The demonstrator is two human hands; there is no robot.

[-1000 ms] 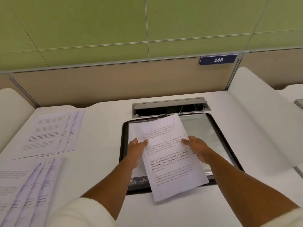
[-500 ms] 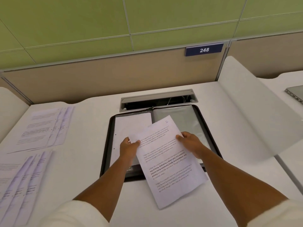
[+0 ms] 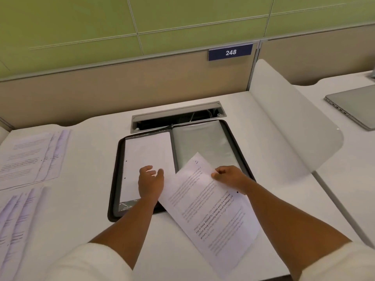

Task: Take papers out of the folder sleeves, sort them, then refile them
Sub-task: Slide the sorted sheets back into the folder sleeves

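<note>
The left hand (image 3: 151, 184) has let go of the printed sheet (image 3: 211, 211) and now rests open on the folder (image 3: 114, 179) at the middle of the bench (image 3: 85, 209). The right hand (image 3: 229, 178) alone pinches the sheet's top edge, freeing the left to open a sleeve for refiling.

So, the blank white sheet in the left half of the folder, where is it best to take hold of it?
Take the blank sheet at its right edge near the folder spine, coming from the right: it lies flat, and the open left hand is already beside that edge. A thumb-and-finger grip probably lifts it best. The right hand is busy pinching the printed page.
</note>
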